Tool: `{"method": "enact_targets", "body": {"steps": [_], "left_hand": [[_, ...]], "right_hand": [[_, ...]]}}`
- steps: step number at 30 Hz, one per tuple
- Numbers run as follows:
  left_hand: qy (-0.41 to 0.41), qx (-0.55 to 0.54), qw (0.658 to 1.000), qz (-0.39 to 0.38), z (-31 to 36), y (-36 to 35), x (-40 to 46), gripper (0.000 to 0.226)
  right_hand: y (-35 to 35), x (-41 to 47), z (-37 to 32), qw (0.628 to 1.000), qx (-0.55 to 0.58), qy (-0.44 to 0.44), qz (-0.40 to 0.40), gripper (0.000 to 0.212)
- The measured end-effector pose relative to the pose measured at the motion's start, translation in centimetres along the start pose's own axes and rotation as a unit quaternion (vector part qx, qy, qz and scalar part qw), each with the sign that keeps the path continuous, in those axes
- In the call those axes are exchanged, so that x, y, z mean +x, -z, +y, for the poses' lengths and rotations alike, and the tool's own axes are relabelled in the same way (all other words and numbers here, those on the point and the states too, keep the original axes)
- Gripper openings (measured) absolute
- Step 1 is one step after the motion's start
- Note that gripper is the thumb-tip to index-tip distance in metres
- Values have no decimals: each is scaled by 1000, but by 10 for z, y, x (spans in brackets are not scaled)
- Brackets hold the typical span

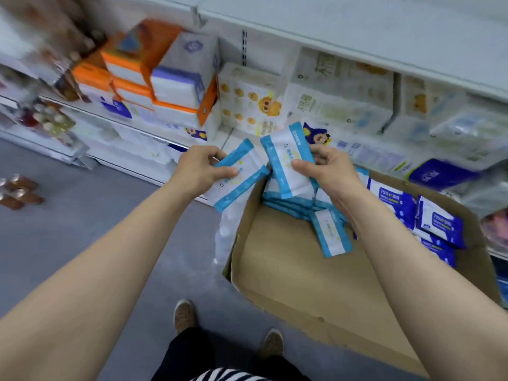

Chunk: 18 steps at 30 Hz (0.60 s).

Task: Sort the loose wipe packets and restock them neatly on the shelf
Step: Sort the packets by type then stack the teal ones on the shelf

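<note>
My left hand (202, 167) grips a white wipe packet with light-blue edges (242, 185), tilted, just left of a cardboard box (308, 273). My right hand (327, 167) holds a second light-blue packet (286, 158) upright above the box's far left corner. Under my right hand lies a stack of several light-blue packets (291, 206), and one loose packet (331, 233) lies on the box floor. Dark-blue wipe packets (437, 224) fill the box's right side.
White store shelves (357, 26) run across the back with tissue packs, orange boxes (126, 64) and cartoon-printed packages (250, 100). Small bottles (19, 191) stand on the grey floor at left. My shoes (185, 314) are near the box's front edge.
</note>
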<state>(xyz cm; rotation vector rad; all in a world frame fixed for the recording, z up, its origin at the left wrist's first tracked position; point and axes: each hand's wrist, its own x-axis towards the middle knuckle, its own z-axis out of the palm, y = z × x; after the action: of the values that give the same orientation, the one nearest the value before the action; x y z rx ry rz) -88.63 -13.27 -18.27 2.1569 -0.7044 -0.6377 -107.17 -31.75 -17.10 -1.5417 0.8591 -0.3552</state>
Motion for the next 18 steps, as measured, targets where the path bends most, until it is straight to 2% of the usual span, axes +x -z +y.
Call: {"method": "enact_targets", "body": {"steps": [3,7,13,18], "left_hand": [[-22,-10,999,31,-10,67,10,24],[-76,-2,995,61,-20,173,31,21],[-121,5,988,99,-25,315,69,17],[-150,32,983,99,-30,399,114,13]], "right_hand": [[-52,16,-49,999,23,36,4,34],[-131,35,-124,992,53,110,10,20],[-240,58,-223,980,84,180,21,23],[-308,96,-274,975,88,201,15,25]]}}
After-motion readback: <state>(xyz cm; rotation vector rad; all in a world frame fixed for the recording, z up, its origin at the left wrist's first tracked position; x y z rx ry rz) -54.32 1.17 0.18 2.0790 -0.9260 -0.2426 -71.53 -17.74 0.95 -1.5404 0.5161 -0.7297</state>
